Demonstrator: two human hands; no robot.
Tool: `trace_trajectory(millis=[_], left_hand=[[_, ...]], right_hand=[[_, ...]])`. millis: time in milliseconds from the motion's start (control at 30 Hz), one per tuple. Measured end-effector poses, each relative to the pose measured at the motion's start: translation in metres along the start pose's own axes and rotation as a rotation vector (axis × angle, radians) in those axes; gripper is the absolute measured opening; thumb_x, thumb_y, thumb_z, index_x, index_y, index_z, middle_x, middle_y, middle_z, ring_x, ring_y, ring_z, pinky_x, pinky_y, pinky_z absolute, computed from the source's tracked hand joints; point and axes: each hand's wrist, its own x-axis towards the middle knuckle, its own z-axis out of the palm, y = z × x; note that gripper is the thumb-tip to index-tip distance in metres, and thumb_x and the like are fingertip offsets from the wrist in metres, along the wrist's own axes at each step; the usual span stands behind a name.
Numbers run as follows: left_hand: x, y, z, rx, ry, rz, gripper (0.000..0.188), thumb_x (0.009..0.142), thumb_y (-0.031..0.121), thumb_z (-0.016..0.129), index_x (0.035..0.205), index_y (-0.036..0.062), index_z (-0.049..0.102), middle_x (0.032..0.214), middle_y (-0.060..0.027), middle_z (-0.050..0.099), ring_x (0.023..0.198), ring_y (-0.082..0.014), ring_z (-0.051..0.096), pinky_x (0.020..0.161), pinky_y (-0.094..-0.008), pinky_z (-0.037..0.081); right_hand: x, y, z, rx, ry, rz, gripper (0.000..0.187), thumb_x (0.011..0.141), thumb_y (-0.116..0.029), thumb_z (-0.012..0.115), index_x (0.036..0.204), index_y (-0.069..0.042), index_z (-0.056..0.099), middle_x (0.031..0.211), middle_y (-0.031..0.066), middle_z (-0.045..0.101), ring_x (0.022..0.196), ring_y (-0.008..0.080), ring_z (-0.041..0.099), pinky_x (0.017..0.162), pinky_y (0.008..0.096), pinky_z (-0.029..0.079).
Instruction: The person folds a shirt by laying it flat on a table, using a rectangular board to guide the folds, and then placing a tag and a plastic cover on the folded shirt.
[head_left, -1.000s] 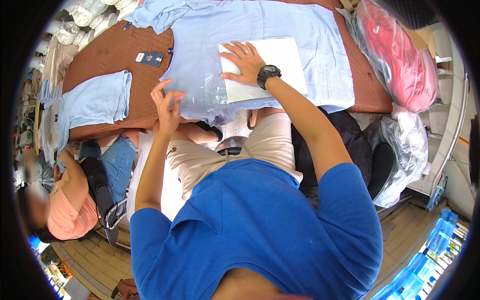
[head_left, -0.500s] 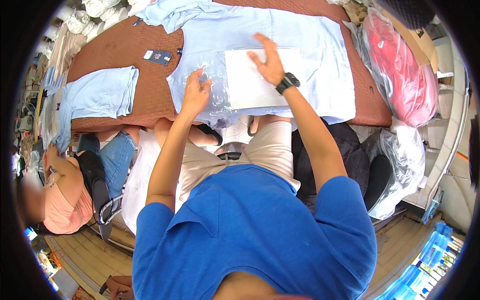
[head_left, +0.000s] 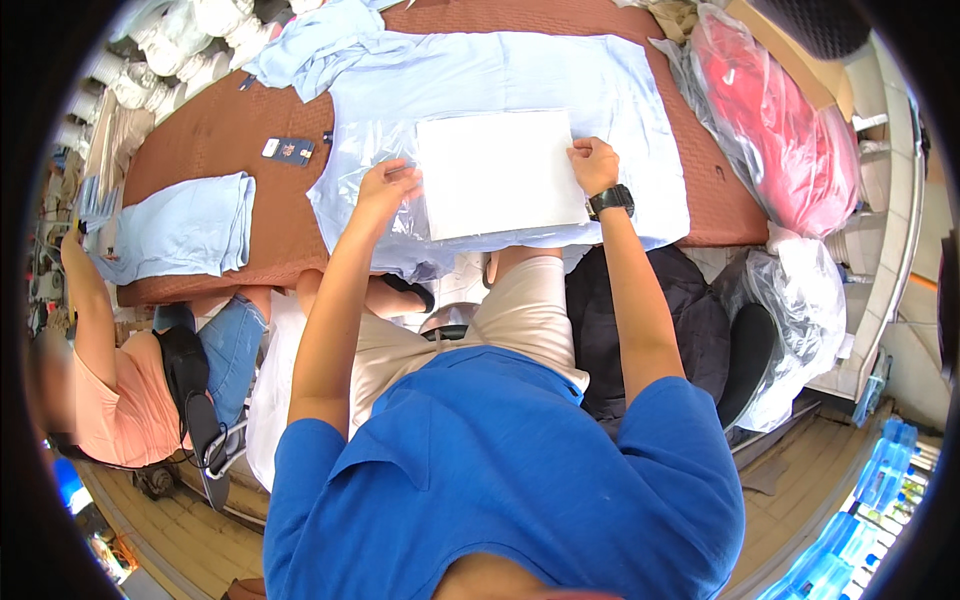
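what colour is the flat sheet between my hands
The flat sheet is plain white, best seen in the head view.

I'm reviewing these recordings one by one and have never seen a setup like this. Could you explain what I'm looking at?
There is no machine here: a person works bare-handed. The view comes from a wide fisheye camera on their head, looking down, so straight edges bend near the rim.

On the brown table lies a spread light blue garment, with clear plastic and a white sheet over it. To the left are a dark tag and a folded blue garment.

The left hand is by the sheet's left edge, over the plastic; the right hand is at its right edge. Whether either grips anything is hard to tell.
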Motion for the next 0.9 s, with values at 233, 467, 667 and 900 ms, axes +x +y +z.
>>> trace_trajectory(millis=[233, 467, 667, 900], left_hand=[[0.002, 0.004, 0.001, 0.075, -0.062, -0.144, 0.037, 0.089, 0.011, 0.070, 0.120, -0.0068, 0.058, 0.094, -0.0090, 0.066, 0.075, -0.0168, 0.067, 0.066, -0.0256, 0.053], [-0.010, 0.003, 0.002, 0.213, -0.022, 0.133, 0.025, 0.092, 0.020, 0.069, 0.112, 0.0075, 0.063, 0.083, 0.0005, 0.062, 0.075, -0.0089, 0.059, 0.067, -0.0252, 0.048], [-0.013, 0.002, -0.011, 0.099, -0.019, 0.226, 0.016, 0.098, 0.018, 0.059, 0.110, 0.0107, 0.051, 0.086, -0.0007, 0.064, 0.074, -0.0067, 0.056, 0.065, -0.0242, 0.045], [-0.020, 0.017, 0.019, 0.175, 0.060, 0.359, 0.016, 0.100, 0.014, 0.056, 0.112, 0.0049, 0.051, 0.079, -0.0010, 0.060, 0.069, -0.0066, 0.050, 0.061, -0.0233, 0.040]], right_hand=[[-0.002, 0.004, 0.009, -0.024, 0.040, -0.036, 0.011, 0.083, -0.016, 0.069, 0.087, -0.006, 0.071, 0.088, 0.0165, 0.070, 0.089, 0.0347, 0.067, 0.082, 0.0423, 0.052], [0.006, 0.033, 0.000, 0.021, 0.202, -0.295, 0.019, 0.093, -0.015, 0.060, 0.099, 0.003, 0.056, 0.091, 0.0184, 0.069, 0.081, 0.0314, 0.067, 0.075, 0.0404, 0.053], [0.005, 0.006, -0.039, 0.545, -0.223, 0.003, 0.039, 0.095, -0.025, 0.066, 0.118, 0.002, 0.049, 0.092, 0.0116, 0.070, 0.078, 0.0160, 0.066, 0.068, 0.0299, 0.052], [0.000, 0.017, -0.068, 0.804, -0.219, 0.124, 0.027, 0.094, -0.024, 0.068, 0.100, 0.001, 0.060, 0.086, 0.0096, 0.071, 0.073, 0.0110, 0.065, 0.062, 0.0245, 0.050]])
